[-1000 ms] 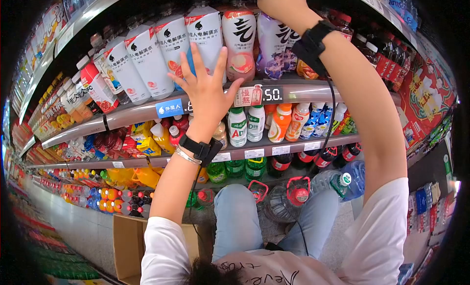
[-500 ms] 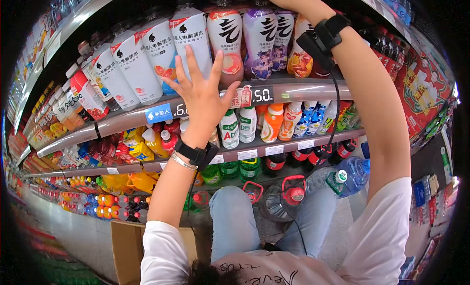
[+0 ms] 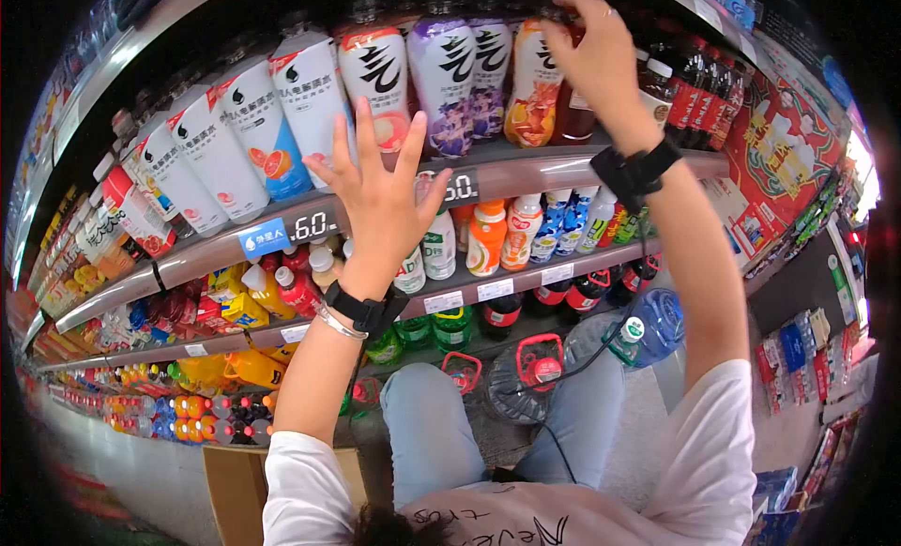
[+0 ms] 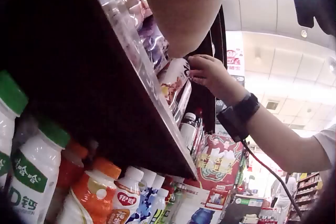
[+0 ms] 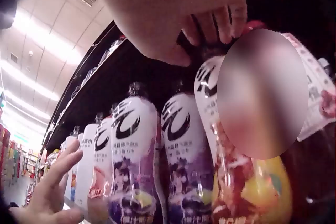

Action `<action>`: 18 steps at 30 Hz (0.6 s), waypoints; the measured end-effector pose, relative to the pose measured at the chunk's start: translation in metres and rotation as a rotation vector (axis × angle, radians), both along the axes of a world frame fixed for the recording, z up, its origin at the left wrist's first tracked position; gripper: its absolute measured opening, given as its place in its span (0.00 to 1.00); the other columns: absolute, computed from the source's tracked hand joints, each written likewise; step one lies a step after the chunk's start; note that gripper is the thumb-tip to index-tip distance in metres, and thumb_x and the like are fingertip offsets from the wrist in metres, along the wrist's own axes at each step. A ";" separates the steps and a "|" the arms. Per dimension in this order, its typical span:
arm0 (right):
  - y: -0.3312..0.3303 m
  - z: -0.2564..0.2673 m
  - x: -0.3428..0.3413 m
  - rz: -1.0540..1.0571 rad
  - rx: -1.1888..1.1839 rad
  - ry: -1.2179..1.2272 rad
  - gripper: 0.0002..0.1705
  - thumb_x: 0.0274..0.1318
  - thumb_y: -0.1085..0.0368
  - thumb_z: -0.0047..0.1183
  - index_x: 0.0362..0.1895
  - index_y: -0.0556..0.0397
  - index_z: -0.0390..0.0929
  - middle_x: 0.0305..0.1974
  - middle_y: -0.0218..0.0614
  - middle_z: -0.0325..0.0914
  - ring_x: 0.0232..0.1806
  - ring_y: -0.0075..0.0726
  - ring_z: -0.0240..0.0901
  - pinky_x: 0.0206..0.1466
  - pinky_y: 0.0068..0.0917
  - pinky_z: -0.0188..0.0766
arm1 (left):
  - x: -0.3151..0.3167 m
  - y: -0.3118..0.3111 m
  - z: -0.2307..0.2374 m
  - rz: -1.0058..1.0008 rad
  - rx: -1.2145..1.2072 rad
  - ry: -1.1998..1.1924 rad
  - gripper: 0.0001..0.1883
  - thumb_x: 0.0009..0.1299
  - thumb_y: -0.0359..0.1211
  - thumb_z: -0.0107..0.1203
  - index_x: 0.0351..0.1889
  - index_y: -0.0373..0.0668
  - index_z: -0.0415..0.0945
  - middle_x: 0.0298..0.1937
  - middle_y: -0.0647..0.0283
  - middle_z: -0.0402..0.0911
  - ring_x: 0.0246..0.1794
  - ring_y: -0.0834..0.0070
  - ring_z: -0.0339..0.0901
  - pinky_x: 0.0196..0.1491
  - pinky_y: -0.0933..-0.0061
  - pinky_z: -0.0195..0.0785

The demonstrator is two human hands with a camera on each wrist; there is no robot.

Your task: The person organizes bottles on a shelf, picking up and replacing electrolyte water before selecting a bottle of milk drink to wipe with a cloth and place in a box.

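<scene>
My right hand [image 3: 601, 68] reaches up to a bottle with a white label and orange-yellow fruit print [image 3: 533, 96], its fingers curled about the cap. In the right wrist view the fingertips [image 5: 224, 27] bend down round that bottle's neck. The bottle stands on the upper shelf, right of two purple-printed bottles [image 3: 441, 86]. My left hand [image 3: 380, 204] is raised with fingers spread and holds nothing. It overlaps the shelf edge and the peach-print bottle [image 3: 374, 68] in the head view.
White-labelled drink bottles [image 3: 296, 91] line the shelf to the left; dark red-labelled bottles [image 3: 694, 86] stand right. Below are small milk-drink bottles [image 3: 488, 236]. Large water jugs [image 3: 521, 391] sit by the knees, and an open cardboard box [image 3: 235, 490] stands on the floor.
My right hand has moved from above the purple-printed bottles to the cap of the orange-yellow one. The head view has shifted, so the shelf appears further left. My left hand stays spread.
</scene>
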State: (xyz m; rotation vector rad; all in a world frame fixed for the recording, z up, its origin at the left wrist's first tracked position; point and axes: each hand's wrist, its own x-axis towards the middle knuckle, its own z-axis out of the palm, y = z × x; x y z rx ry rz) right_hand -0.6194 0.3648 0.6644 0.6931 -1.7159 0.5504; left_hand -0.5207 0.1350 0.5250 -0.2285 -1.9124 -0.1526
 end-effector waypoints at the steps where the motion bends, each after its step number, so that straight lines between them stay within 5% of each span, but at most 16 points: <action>1: 0.004 -0.013 -0.005 0.003 -0.055 -0.051 0.25 0.51 0.58 0.62 0.51 0.57 0.77 0.43 0.48 0.79 0.40 0.50 0.78 0.47 0.40 0.74 | -0.001 0.004 -0.001 -0.010 -0.002 0.001 0.37 0.58 0.48 0.66 0.68 0.63 0.67 0.76 0.46 0.48 0.75 0.44 0.42 0.67 0.24 0.19; 2: 0.004 -0.028 -0.013 -0.057 -0.033 0.101 0.23 0.49 0.61 0.64 0.49 0.56 0.75 0.41 0.45 0.77 0.42 0.48 0.76 0.48 0.39 0.72 | -0.001 0.008 -0.003 0.003 0.002 0.012 0.34 0.59 0.47 0.66 0.66 0.62 0.69 0.75 0.47 0.51 0.74 0.46 0.44 0.68 0.27 0.23; 6: 0.015 -0.072 -0.002 -0.099 -0.188 0.033 0.29 0.47 0.60 0.63 0.52 0.59 0.70 0.46 0.49 0.75 0.50 0.55 0.70 0.55 0.44 0.66 | 0.001 0.018 -0.014 -0.058 -0.055 0.085 0.31 0.55 0.39 0.67 0.61 0.54 0.75 0.72 0.51 0.59 0.67 0.53 0.55 0.66 0.51 0.45; 11: 0.051 -0.103 -0.022 -0.033 -0.376 -0.217 0.34 0.46 0.61 0.64 0.56 0.62 0.65 0.48 0.51 0.75 0.54 0.51 0.71 0.59 0.40 0.66 | 0.000 0.035 -0.012 -0.130 -0.066 0.022 0.29 0.56 0.35 0.64 0.60 0.52 0.75 0.65 0.59 0.67 0.61 0.58 0.61 0.62 0.55 0.50; 13: 0.056 -0.104 -0.034 0.182 -0.433 -0.367 0.40 0.41 0.59 0.68 0.57 0.63 0.65 0.51 0.52 0.76 0.53 0.47 0.75 0.58 0.36 0.70 | -0.001 0.043 -0.008 -0.144 -0.039 0.000 0.29 0.57 0.35 0.64 0.60 0.52 0.75 0.64 0.58 0.67 0.61 0.58 0.62 0.62 0.55 0.51; 18: 0.067 -0.100 -0.044 0.209 -0.312 -0.643 0.43 0.34 0.54 0.73 0.53 0.62 0.68 0.47 0.51 0.79 0.50 0.50 0.78 0.54 0.37 0.73 | -0.001 0.058 -0.006 -0.130 -0.073 -0.016 0.27 0.58 0.34 0.62 0.59 0.50 0.74 0.62 0.58 0.68 0.60 0.56 0.63 0.62 0.55 0.51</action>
